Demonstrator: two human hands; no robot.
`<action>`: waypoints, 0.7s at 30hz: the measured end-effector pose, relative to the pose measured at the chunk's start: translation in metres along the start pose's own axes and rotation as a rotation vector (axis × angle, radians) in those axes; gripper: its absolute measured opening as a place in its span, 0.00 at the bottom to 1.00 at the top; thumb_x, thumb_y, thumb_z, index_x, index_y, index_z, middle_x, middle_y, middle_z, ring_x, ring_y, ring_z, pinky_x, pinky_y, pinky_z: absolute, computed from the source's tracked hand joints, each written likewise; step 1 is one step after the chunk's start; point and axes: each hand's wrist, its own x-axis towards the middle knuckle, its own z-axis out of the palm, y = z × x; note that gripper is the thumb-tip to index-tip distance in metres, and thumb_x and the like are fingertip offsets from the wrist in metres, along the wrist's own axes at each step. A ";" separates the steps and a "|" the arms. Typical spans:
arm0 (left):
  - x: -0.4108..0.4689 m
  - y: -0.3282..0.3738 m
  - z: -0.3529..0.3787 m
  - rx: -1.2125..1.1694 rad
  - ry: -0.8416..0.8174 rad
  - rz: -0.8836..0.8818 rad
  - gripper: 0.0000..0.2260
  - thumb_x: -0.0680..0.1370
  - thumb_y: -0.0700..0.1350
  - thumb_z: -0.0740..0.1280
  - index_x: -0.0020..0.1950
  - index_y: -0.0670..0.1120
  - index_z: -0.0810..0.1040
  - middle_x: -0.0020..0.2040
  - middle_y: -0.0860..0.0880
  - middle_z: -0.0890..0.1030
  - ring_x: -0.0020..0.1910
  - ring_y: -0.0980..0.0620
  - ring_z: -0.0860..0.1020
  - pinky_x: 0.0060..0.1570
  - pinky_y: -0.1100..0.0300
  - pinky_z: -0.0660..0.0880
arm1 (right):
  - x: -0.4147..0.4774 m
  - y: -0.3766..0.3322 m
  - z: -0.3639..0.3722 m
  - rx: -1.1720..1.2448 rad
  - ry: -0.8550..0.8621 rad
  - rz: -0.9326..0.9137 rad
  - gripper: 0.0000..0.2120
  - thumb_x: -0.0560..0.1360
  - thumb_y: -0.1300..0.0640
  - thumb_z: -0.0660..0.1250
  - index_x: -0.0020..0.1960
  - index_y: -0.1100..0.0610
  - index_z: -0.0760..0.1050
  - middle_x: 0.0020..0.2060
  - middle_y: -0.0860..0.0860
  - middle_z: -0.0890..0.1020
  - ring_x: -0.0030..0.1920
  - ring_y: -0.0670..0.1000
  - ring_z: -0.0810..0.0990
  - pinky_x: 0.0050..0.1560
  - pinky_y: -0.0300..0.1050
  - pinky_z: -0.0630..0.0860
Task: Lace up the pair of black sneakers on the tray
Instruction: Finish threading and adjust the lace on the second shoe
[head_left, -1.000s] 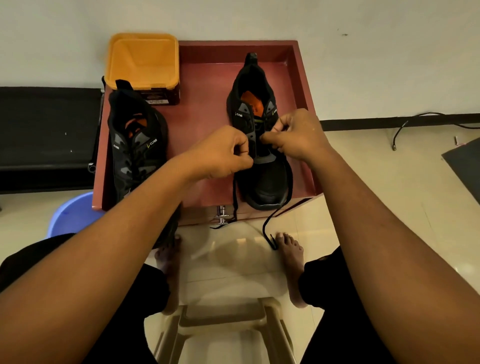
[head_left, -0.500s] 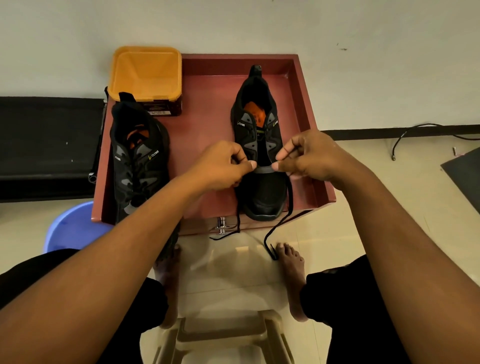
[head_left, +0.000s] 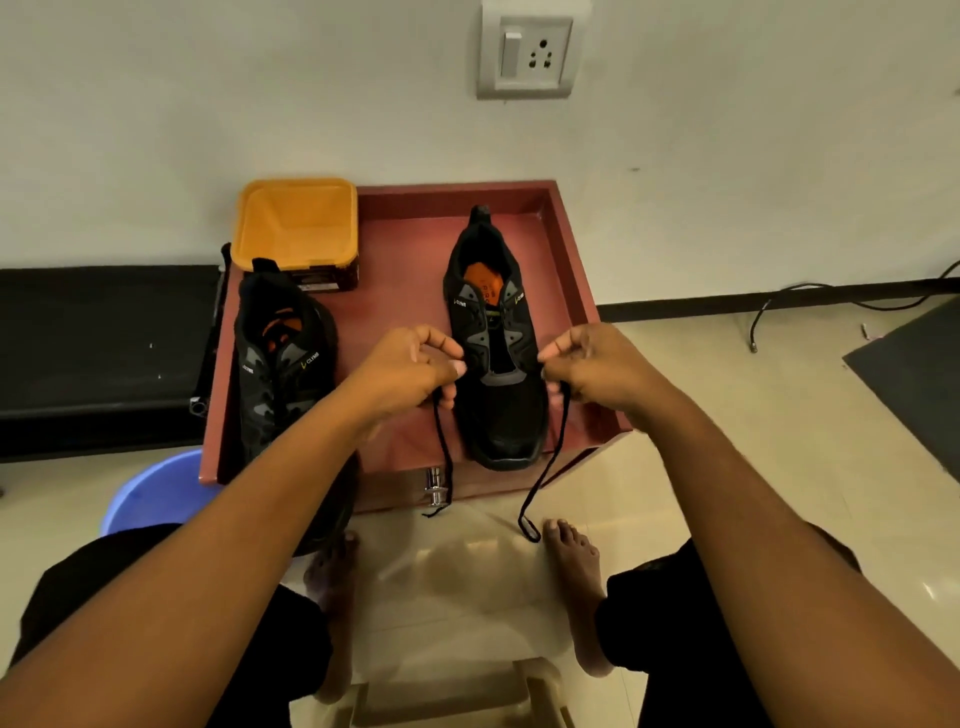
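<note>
Seated, looking down at the red tray (head_left: 566, 249) set against the wall. Two black sneakers on it, toes toward me. The right sneaker (head_left: 496, 364) stands near the middle of the tray, orange insole showing, only its lowest eyelets threaded. The left sneaker (head_left: 280, 358) sits at the tray's left edge, partly hidden behind my left forearm; its lacing shows dark over the tongue, but I cannot tell how far up it runs.

My left hand (head_left: 410, 371) is just left of the right sneaker, fingers curled shut, pinching one end of the black lace (head_left: 444, 457). That end hangs down past the tray's front edge. My right hand (head_left: 597, 366) is just right of the same sneaker, also closed, pinching the other end, which drops in a longer line toward my bare right foot (head_left: 574, 571) on the tiled floor.

An orange container (head_left: 296, 223) stands at the tray's far left corner, behind the left sneaker. Blue basin (head_left: 150, 493) on the floor, lower left.
</note>
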 end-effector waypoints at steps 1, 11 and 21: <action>-0.007 0.002 -0.002 0.011 0.023 0.002 0.07 0.81 0.35 0.68 0.59 0.37 0.77 0.34 0.44 0.82 0.32 0.50 0.80 0.39 0.56 0.79 | -0.005 -0.001 0.000 0.030 0.006 -0.007 0.04 0.79 0.65 0.69 0.53 0.60 0.80 0.37 0.57 0.85 0.34 0.52 0.84 0.35 0.39 0.78; -0.090 0.080 -0.017 0.173 0.057 0.195 0.06 0.83 0.37 0.66 0.53 0.39 0.82 0.42 0.38 0.86 0.38 0.48 0.83 0.40 0.62 0.81 | -0.082 -0.058 -0.026 0.071 0.035 -0.180 0.05 0.81 0.62 0.69 0.52 0.60 0.84 0.39 0.55 0.87 0.36 0.50 0.84 0.37 0.38 0.79; -0.196 0.200 -0.036 0.033 0.101 0.375 0.10 0.82 0.44 0.69 0.51 0.37 0.84 0.37 0.42 0.84 0.36 0.48 0.81 0.35 0.61 0.80 | -0.193 -0.159 -0.080 0.270 0.045 -0.351 0.12 0.82 0.53 0.70 0.54 0.63 0.84 0.40 0.57 0.86 0.38 0.53 0.84 0.48 0.52 0.84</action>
